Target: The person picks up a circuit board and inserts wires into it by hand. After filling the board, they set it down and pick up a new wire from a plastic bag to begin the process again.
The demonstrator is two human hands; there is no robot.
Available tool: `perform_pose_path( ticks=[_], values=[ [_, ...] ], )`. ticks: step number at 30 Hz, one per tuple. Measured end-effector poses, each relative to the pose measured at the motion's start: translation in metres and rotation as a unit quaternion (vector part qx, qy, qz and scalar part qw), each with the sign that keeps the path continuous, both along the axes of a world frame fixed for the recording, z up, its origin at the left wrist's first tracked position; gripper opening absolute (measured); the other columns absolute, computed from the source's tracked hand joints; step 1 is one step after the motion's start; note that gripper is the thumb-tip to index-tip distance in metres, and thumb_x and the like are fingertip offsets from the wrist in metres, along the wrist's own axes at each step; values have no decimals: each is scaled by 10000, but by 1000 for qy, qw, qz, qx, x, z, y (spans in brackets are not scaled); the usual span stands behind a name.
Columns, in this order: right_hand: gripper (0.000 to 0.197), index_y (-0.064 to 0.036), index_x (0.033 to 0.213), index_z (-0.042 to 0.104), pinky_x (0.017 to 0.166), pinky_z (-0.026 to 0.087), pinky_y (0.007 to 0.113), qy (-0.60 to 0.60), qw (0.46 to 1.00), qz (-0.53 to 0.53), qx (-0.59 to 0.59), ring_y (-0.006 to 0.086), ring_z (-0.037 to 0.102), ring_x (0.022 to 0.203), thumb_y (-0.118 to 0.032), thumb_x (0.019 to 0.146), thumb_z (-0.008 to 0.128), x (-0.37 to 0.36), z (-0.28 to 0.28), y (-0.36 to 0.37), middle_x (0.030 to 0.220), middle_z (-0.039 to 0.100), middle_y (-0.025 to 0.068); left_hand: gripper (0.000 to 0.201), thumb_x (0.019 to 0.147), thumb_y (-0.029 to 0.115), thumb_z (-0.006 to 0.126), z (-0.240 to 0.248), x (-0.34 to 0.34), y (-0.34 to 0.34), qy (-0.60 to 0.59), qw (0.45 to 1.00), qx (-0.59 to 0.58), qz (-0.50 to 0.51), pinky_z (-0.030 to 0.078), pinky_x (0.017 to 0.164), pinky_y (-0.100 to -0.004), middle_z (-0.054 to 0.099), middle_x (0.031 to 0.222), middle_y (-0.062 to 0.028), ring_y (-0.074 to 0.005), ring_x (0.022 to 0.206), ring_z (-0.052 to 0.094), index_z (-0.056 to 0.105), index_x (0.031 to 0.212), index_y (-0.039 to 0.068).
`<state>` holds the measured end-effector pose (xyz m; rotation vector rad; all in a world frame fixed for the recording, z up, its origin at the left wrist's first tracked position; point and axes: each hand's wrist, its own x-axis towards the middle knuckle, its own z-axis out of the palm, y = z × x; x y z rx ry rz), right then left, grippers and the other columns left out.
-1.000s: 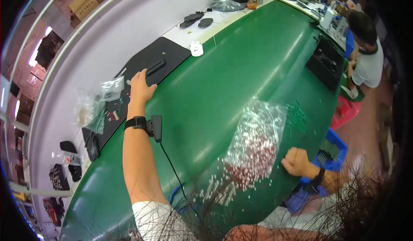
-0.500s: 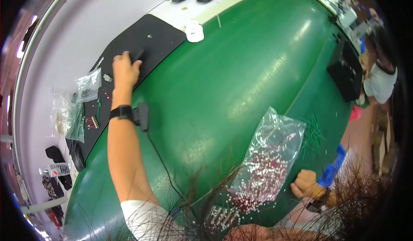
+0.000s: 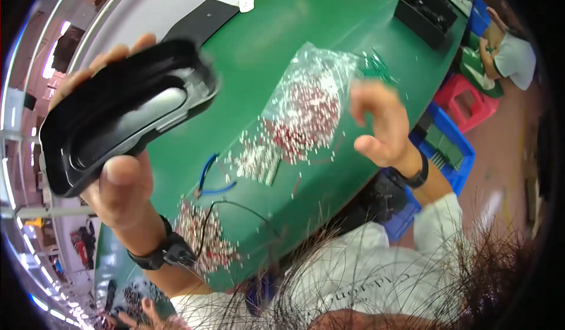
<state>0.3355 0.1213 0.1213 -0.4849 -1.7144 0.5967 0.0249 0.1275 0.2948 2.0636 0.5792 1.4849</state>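
Note:
My left hand [image 3: 120, 188] is raised close to the camera at the left, fingers behind and thumb in front, closed on an oblong black plastic case [image 3: 88, 124]. The case is tilted, with its hollow side toward me; a shiny, rounded grey shape shows inside. My right hand [image 3: 382, 121] hovers over the right part of the table, slightly blurred, fingers apart and nothing in it. Near it, a clear plastic bag [image 3: 300, 65] lies with many small red-and-white parts [image 3: 306, 115] on or in it. A block of small white parts [image 3: 257, 162] sits beside them.
Blue-handled pliers [image 3: 206, 180] and another heap of small parts [image 3: 203, 236] lie on the green table [image 3: 259, 27]. Farther off are a black mat [image 3: 206, 21] and black box [image 3: 425, 17]. Another person [image 3: 512, 62] sits near a red stool [image 3: 465, 103] and blue crate [image 3: 450, 147].
My left hand has come back from the black mat and up toward the camera, now with the black case. My right hand has risen and opened. The view has turned, showing more table nearby.

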Motion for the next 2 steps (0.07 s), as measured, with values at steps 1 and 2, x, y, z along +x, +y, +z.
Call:
perform_pose_path(
  ticks=[1, 2],
  values=[
    [961, 35, 1420, 295, 568, 452, 292, 91, 991, 98, 4, 170, 528, 676, -452, 757, 792, -21, 37, -8, 1079, 558, 189, 781, 781, 402, 768, 4, 12, -27, -7, 1000, -4, -5, 366, 1079, -554, 453, 1370, -294, -467, 1305, 397, 448, 1346, -32],
    [961, 35, 1420, 295, 568, 452, 292, 97, 991, 95, 2, 170, 528, 676, -452, 757, 792, -16, 40, -31, 1079, 558, 189, 812, 780, 419, 764, 9, 31, -51, -27, 1000, -1, -9, 341, 1093, -555, 401, 1415, -282, -458, 1335, 357, 420, 1370, -20]
  ],
)
